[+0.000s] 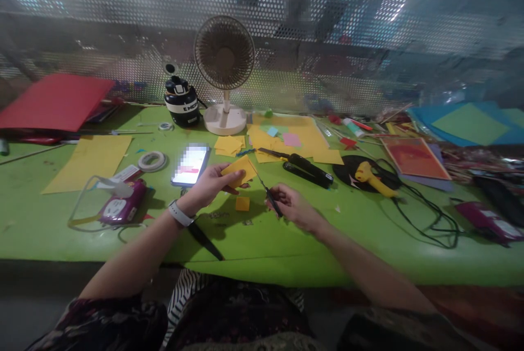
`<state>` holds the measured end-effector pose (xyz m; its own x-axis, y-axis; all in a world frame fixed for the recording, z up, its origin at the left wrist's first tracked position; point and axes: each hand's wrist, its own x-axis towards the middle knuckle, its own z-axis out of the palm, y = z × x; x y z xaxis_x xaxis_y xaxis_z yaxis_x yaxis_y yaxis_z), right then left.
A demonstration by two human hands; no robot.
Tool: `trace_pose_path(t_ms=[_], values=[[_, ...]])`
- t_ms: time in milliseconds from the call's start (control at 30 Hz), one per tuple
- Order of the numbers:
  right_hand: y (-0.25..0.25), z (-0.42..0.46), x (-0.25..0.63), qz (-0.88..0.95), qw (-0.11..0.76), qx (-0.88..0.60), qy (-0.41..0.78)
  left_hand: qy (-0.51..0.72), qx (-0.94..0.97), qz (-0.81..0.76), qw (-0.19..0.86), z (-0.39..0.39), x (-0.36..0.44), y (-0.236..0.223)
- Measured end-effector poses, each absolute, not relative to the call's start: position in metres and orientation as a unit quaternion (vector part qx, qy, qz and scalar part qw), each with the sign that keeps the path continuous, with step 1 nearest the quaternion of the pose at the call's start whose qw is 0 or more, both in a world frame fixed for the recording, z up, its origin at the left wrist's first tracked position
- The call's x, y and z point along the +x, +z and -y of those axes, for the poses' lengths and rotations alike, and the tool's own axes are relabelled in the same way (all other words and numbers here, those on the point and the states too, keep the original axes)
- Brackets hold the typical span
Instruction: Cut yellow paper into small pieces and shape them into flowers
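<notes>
My left hand [210, 184] pinches a piece of yellow paper [240, 170] and holds it just above the green table [286, 242]. My right hand [291, 206] grips small black scissors [268, 194], whose blades point up toward the right edge of the paper. A small orange paper square [242, 203] lies on the table below the two hands. A white watch sits on my left wrist.
A lit phone [190, 165] lies left of my left hand. Behind stand a small fan [225, 67] and a black jar [182, 102]. Yellow sheets [286, 141], a black stapler [305, 168], a yellow glue gun [370, 176] with cable, tape rolls [152, 161] and a purple device [123, 206] lie around.
</notes>
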<state>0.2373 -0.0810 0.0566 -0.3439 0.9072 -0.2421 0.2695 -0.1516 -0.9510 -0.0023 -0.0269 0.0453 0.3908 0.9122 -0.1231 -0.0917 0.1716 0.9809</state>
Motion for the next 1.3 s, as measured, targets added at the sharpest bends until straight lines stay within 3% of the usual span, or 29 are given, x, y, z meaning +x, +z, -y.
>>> trace_pose_path(t_ms=[1300], values=[[0.0604, 0.0826, 0.2348, 0.574, 0.284, -0.507, 0.577, 0.373, 0.514, -0.403, 0.659, 0.0278, -0.0022, 0.0491]])
